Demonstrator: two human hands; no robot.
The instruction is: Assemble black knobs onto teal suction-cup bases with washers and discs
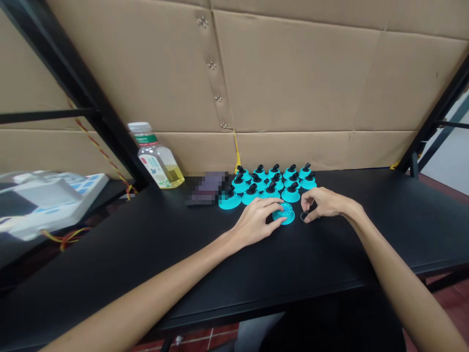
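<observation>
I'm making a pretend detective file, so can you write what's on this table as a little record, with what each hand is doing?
Left hand: on a teal disc
Right hand: fingers beside a small black ring
Nearby: rows of teal bases with black knobs
Surface: black table
Also on table: plastic bottle with yellow liquid; blurred object
Behind: cardboard wall
</observation>
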